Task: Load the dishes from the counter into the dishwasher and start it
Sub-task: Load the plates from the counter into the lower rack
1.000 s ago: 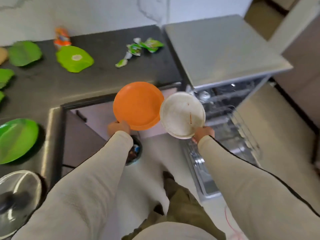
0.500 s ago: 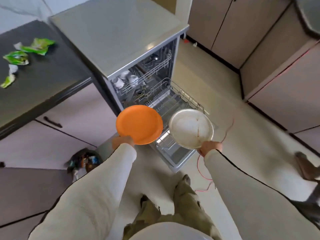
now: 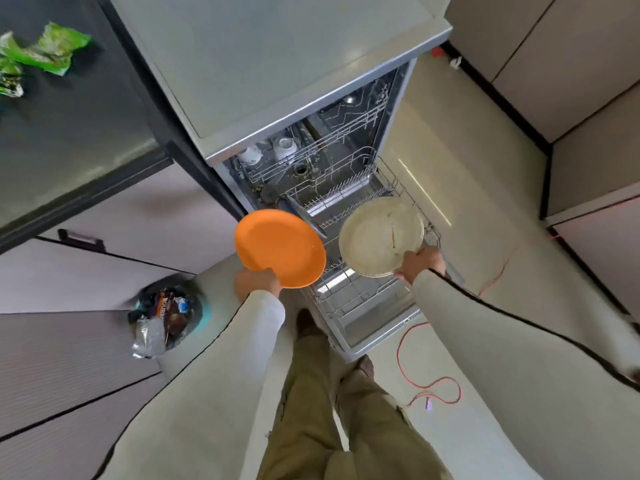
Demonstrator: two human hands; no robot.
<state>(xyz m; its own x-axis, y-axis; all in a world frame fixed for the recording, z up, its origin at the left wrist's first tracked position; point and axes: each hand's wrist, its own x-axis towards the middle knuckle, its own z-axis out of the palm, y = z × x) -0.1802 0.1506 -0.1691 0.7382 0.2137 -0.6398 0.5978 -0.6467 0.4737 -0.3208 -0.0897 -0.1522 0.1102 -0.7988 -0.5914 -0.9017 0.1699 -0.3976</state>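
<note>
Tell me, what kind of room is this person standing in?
Most likely a home kitchen: an open dishwasher with its lower rack pulled out, a dark countertop over cabinet doors, and the person holding an orange plate and a soiled white plate.

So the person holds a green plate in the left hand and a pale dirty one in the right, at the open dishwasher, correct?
Not quite. The head view shows the left hand holding an orange plate, not green. The right hand does hold the pale dirty plate at the open dishwasher.
</note>
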